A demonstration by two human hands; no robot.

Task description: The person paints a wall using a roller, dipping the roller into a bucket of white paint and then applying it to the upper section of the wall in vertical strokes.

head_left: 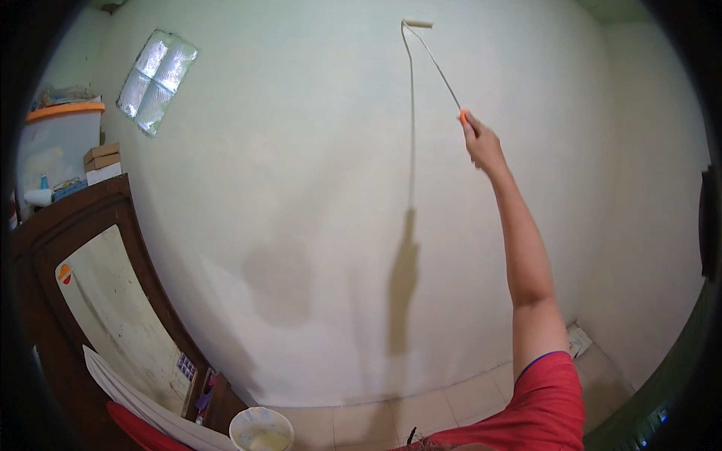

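My right hand (pixel 481 143) is wrapped round the orange handle of a paint roller (pixel 438 69), with the arm stretched up and forward. A thin metal rod runs from the handle up to the pale roller sleeve (pixel 418 24), which is against or very near the upper part of the pale wall (pixel 323 165). The shadow of the roller and arm falls down the wall just left of them. My left hand is not in view. At the lower edge, left of my red sleeve, a white bucket (pixel 261 430) holds pale paint.
On the left stands a dark wooden cabinet (pixel 120 199) with a mirror (pixel 124 316). Cardboard boxes (pixel 102 158) and a clear bin with an orange rim (pixel 60 143) sit above it. A glass-block window (pixel 156 81) is set in the wall. Tiled floor (pixel 474 396) runs along its foot.
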